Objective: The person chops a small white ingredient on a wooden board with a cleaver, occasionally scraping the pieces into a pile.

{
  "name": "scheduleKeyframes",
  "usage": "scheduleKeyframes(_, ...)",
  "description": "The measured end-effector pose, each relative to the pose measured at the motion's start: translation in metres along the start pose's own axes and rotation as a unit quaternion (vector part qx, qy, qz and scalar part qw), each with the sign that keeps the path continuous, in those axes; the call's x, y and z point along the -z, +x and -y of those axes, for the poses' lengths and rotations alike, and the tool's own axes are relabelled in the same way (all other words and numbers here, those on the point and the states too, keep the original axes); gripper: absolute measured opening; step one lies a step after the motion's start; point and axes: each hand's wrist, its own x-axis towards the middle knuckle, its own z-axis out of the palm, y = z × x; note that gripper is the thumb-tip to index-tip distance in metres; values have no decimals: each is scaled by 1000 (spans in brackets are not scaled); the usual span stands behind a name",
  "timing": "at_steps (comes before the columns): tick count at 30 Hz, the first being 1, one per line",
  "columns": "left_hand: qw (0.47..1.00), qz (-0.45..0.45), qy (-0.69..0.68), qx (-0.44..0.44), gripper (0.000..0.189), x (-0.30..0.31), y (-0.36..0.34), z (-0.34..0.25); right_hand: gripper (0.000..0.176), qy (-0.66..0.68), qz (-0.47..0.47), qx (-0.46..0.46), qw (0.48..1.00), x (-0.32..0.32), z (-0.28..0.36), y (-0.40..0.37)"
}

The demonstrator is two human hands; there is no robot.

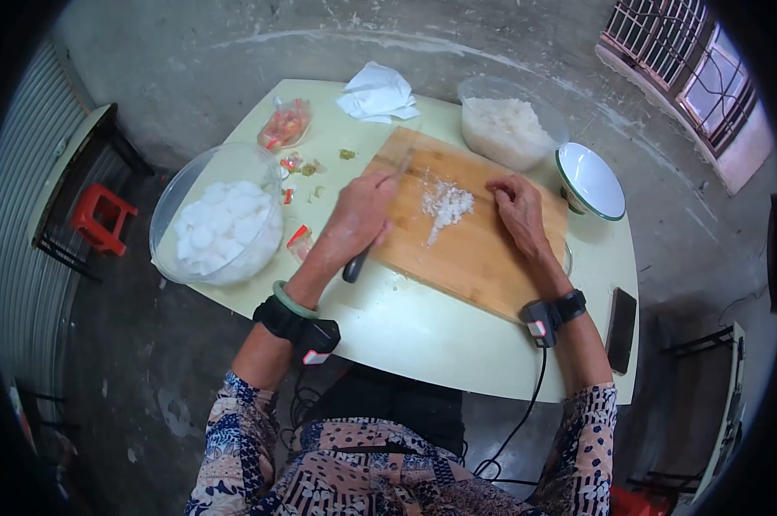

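My left hand (360, 215) is closed around a knife, its dark handle (355, 266) sticking out below the hand. The blade (405, 162) points away over the left part of a wooden cutting board (483, 267). Finely chopped white pieces (447, 204) lie in a small heap on the board, between my hands. To the right of the heap, my right hand (521, 211) rests over the board with its fingers curled together. Whatever those fingers may hold is hidden.
A clear bowl of white round pieces (225, 228) stands left. Behind are a plastic tub of whitish shreds (509, 129), white cloth or paper (378, 92) and a small container with red-marked wrappers (286, 125). An enamel bowl (592, 182) and phone (621, 331) are right.
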Motion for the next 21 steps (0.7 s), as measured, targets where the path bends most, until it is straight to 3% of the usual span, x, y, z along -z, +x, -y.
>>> scheduleKeyframes(2,999,27,-25,22,44,-14,-2,-1,20,24,5,-14,1000,1,-5,-3)
scheduleKeyframes(4,994,97,-34,-28,45,-23,-6,-4,20,46,8,-29,998,5,-7,-6)
scheduleKeyframes(8,982,177,-67,-19,45,-25,-10,-5,21,95,26,-60,993,9,-10,-5)
scheduleKeyframes(11,983,150,-106,22,45,-25,-23,-15,21,94,43,-54,993,17,-8,-8)
scheduleKeyframes(14,994,88,-58,-7,45,-24,-23,-11,19,97,43,-33,994,12,-6,-11)
scheduleKeyframes(18,994,101,4,-36,44,-26,-17,6,16,103,53,-3,993,7,-5,-14)
scheduleKeyframes(21,986,156,-61,19,43,-27,-25,-5,16,61,52,34,996,10,-2,-25)
